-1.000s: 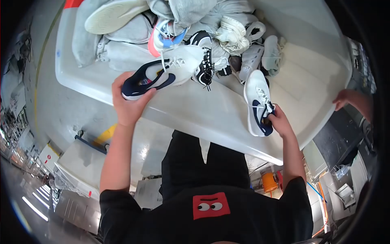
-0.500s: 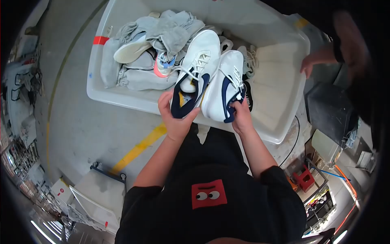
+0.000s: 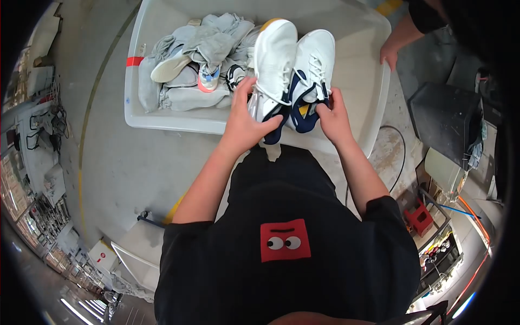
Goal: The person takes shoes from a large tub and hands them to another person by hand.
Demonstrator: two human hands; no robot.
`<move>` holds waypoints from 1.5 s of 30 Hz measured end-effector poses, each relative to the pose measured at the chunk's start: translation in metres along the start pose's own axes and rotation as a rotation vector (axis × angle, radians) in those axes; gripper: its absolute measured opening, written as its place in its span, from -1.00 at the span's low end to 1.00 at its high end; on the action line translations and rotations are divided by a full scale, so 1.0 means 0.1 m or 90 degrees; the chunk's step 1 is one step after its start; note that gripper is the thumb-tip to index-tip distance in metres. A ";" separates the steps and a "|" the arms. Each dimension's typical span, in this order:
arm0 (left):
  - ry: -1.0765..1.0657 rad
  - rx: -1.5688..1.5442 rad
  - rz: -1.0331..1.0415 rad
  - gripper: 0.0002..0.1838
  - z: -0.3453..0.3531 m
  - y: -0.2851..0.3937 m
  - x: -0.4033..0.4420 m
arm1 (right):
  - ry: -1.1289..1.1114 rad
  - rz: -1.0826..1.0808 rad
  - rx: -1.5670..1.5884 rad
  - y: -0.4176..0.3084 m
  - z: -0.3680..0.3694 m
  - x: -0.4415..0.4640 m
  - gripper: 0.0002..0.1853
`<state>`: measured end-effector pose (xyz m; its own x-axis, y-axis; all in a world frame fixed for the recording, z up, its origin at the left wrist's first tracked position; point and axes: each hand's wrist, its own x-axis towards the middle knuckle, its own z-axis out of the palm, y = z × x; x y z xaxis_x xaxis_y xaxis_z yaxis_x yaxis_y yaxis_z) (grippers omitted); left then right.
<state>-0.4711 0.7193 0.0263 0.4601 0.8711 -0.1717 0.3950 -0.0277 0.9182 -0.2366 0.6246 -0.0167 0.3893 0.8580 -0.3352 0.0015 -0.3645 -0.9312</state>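
Observation:
Two white sneakers with navy collars and white laces are held up side by side over the near rim of a large pale bin [image 3: 179, 124]. My left hand [image 3: 246, 119] grips the left sneaker [image 3: 274, 57] near its heel, with the thumb at the navy collar. This shoe is tilted so its side faces me. My right hand [image 3: 335, 118] holds the right sneaker [image 3: 316, 57] by its heel end, thumb at the opening. Behind them in the bin lie grey cloth bags [image 3: 208, 46], a shoe with a pale sole [image 3: 170, 69] and a pink-edged shoe [image 3: 208, 79].
Another person's hand [image 3: 389, 55] rests on the bin's right rim. A dark box [image 3: 445, 122] stands at the right, with a red crate [image 3: 418, 218] lower down. A black cable [image 3: 402, 157] curves over the floor. A white cart [image 3: 135, 246] is at lower left.
Both sneakers have moved up and slightly right in view. The left one has rolled, its side turning toward me. The other person's hand now rests farther up in view on the rim.

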 end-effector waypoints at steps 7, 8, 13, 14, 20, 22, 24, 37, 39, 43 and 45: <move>0.155 -0.180 -0.017 -0.36 0.71 -0.09 -0.09 | -0.038 -0.027 -0.180 -0.12 -0.21 0.00 -0.52; 0.160 -0.180 -0.027 -0.37 0.76 -0.08 -0.11 | -0.042 -0.093 -0.150 -0.11 -0.19 0.03 -0.34; 0.184 -0.217 -0.065 -0.50 0.82 0.09 -0.20 | -0.079 -0.070 -0.360 -0.58 -0.12 -0.05 0.21; 0.190 -0.185 -0.067 -0.54 0.82 0.12 -0.22 | -0.069 -0.084 -0.360 -0.56 -0.09 -0.03 0.22; 0.197 -0.290 -0.131 -0.62 0.60 0.33 -0.25 | -0.062 -0.073 -0.395 -0.66 -0.19 0.04 0.01; 0.210 -0.308 -0.094 -0.67 0.56 0.37 -0.21 | -0.070 -0.068 -0.348 -0.78 -0.25 0.05 -0.03; 0.223 -0.326 -0.078 -0.69 0.52 0.41 -0.13 | -0.073 -0.089 -0.309 -0.94 -0.32 0.08 -0.12; 0.189 -0.518 -0.070 -0.66 0.64 1.01 0.36 | -0.047 -0.122 -0.229 -1.41 -0.81 0.34 -0.22; 0.188 -0.486 -0.064 -0.66 0.70 1.05 0.45 | -0.027 -0.131 -0.215 -1.39 -0.85 0.38 -0.21; 0.169 -0.460 -0.056 -0.58 0.79 1.17 0.61 | 0.025 -0.132 -0.230 -1.38 -0.91 0.49 -0.16; 0.165 -0.423 -0.064 -0.45 0.86 1.34 0.70 | 0.056 -0.139 -0.243 -1.40 -0.96 0.60 -0.12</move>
<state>-0.3177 0.7345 0.1068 0.2107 0.9444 -0.2524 -0.1793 0.2912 0.9397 -0.1251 0.6927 0.1074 0.4195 0.9014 -0.1070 0.4253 -0.2993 -0.8541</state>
